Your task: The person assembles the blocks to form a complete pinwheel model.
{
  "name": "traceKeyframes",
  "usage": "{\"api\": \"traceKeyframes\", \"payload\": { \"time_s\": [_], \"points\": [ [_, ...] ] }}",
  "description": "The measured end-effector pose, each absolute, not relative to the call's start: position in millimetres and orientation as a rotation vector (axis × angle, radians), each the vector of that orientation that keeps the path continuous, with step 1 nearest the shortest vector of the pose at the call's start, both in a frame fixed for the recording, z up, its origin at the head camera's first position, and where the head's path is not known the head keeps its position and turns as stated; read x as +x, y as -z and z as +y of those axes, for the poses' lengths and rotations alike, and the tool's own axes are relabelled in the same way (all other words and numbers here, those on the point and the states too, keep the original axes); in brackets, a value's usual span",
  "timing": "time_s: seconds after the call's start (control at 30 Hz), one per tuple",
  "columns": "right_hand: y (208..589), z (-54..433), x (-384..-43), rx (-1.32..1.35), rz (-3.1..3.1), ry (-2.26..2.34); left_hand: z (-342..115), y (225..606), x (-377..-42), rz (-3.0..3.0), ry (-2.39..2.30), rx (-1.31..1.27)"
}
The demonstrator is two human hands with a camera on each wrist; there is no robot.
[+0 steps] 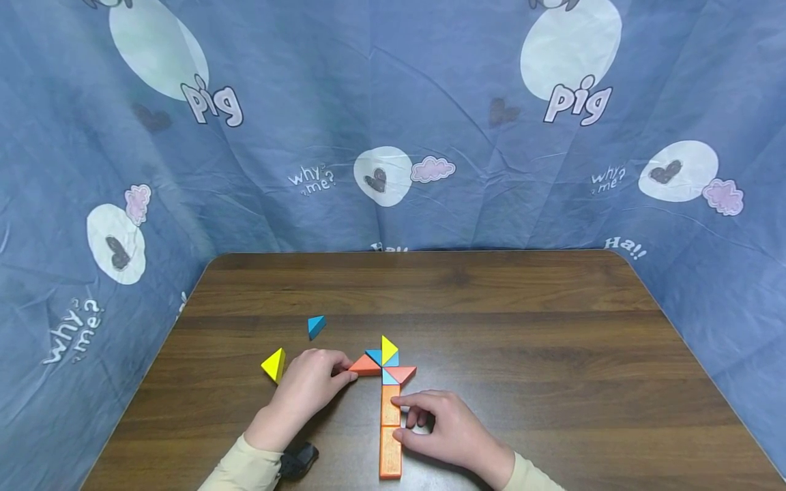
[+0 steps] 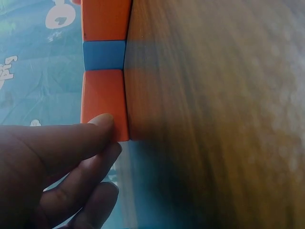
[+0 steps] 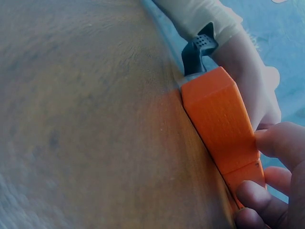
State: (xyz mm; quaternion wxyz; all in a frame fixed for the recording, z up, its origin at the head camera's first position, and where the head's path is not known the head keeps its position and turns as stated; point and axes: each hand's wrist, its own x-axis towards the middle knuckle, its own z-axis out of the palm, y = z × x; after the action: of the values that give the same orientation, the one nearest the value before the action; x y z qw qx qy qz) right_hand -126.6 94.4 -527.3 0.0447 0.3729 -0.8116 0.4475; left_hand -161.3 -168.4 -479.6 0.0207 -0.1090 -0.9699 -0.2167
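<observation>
Thumb and forefinger of my left hand [image 1: 313, 378] pinch the outer corner of a red triangular block [image 1: 366, 366]. In the left wrist view that block [image 2: 103, 95] lines up with a blue one [image 2: 104, 55]. My right hand [image 1: 451, 426] touches the right side of two orange rectangular blocks, the upper one [image 1: 389, 407] with the forefinger and the lower one [image 1: 390, 453] with the thumb; its other fingers curl beneath. Above this column, a yellow triangle [image 1: 389, 350], blue triangles [image 1: 391, 359] and another red triangle [image 1: 402, 374] meet like a pinwheel.
A loose yellow triangular block [image 1: 274, 365] lies just left of my left hand, and a loose blue one [image 1: 316, 326] farther back. A black device [image 1: 299, 461] sits at my left wrist. Blue printed cloth [image 1: 368, 102] hangs behind the wooden table [image 1: 522, 307].
</observation>
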Motion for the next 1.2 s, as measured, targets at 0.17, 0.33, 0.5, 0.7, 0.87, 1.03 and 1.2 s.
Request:
{"api": "traceKeyframes", "payload": {
  "time_s": [0.17,0.33,0.5,0.7,0.87,1.03,1.2],
  "points": [
    [527.5,94.3,-126.2,1.132,-2.485,-1.368,-168.2,479.3,-161.0,-2.997,0.673,-0.349],
    [527.8,94.5,-126.2,1.123,-2.498,-1.371,-167.3,479.6,-160.8,-2.991,0.668,-0.351],
    [528.1,94.8,-126.3,1.119,-2.501,-1.372,-166.8,479.5,-160.7,-2.990,0.677,-0.338],
    [528.9,95.1,-126.5,1.129,-2.487,-1.368,-167.6,480.1,-161.3,-3.004,0.699,-0.320],
    [528.4,94.8,-126.8,1.128,-2.495,-1.375,-170.1,479.7,-161.5,-2.995,0.722,-0.324],
    [527.5,94.6,-126.7,1.125,-2.504,-1.385,-172.4,477.4,-160.4,-2.986,0.758,-0.314],
    [527.2,94.8,-126.5,1.134,-2.491,-1.385,-176.1,471.9,-159.1,-2.983,0.780,-0.275]
  ]
}}
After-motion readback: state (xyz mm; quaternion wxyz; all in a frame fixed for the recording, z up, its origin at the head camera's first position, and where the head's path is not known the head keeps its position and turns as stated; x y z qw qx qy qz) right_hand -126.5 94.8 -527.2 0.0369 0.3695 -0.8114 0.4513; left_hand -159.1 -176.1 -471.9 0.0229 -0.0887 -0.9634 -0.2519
